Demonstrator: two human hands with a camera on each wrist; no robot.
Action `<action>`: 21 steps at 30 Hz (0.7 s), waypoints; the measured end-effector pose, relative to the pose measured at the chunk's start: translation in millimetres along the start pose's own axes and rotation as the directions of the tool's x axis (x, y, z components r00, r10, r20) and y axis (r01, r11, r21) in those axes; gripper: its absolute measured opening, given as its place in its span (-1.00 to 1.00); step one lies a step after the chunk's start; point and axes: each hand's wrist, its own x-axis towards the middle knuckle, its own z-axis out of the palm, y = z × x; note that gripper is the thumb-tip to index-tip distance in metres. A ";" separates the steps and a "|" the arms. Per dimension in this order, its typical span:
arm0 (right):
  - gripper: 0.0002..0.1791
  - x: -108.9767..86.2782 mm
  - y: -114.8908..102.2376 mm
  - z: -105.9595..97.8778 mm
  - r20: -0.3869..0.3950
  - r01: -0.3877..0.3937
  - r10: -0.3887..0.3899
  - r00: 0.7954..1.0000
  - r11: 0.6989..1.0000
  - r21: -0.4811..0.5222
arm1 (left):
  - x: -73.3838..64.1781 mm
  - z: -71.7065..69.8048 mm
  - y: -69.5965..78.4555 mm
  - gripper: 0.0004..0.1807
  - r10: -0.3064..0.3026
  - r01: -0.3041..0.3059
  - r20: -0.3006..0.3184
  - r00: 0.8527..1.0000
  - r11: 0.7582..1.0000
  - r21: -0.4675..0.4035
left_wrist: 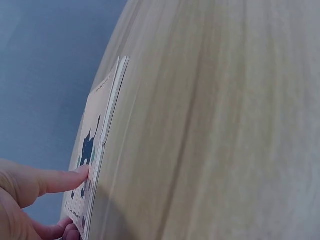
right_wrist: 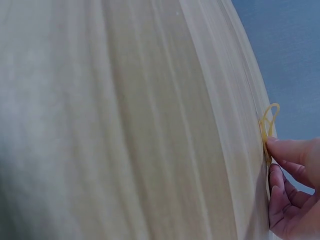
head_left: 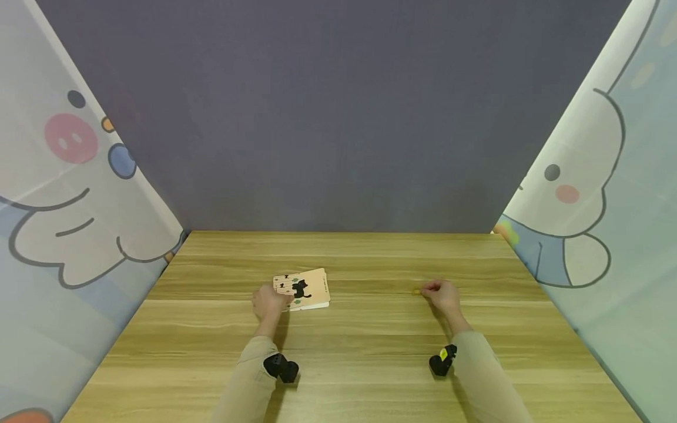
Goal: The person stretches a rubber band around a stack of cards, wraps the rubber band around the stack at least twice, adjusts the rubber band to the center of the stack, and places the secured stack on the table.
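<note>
A thin cream notebook (head_left: 313, 285) with a black cat on its cover lies on the table, left of centre. A white layer shows under its near edge, slightly askew. My left hand (head_left: 268, 301) grips its left end, thumb across the cover in the left wrist view and the other fingers curled at the edge. Well to the right, my right hand (head_left: 443, 295) pinches a yellow rubber band (right_wrist: 265, 131) between thumb and fingers, close over the tabletop. One loop of the band stands up beyond the fingertips in the right wrist view.
The wooden table (head_left: 365, 364) reaches back to a dark grey panel (head_left: 338, 117). Cartoon-printed curtains (head_left: 608, 176) flank it on both sides. Each sleeve carries a small black camera, the left camera (head_left: 281, 368) and the right camera (head_left: 442, 361).
</note>
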 end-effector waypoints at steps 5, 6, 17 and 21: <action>-0.88 0.0 0.9 -0.2 -0.001 -0.011 0.011 1.000 1.000 0.018 | -1.8 0.4 1.4 -0.48 0.011 -0.012 0.018 1.000 1.000 0.024; -0.87 0.0 1.0 -0.1 -0.004 -0.014 0.014 1.000 1.000 0.025 | -2.2 0.5 1.3 -0.48 0.014 -0.014 0.017 1.000 1.000 0.024; -0.82 -1.3 4.5 -2.1 0.004 -0.057 0.057 0.998 0.982 0.180 | -1.4 0.8 -1.5 -0.59 0.105 -0.104 0.015 0.994 0.994 -0.029; -0.78 -2.5 -0.3 -4.4 0.032 -0.095 0.089 0.996 0.954 0.283 | -2.4 -2.4 -3.2 -0.64 0.126 -0.123 0.045 0.991 0.991 -0.058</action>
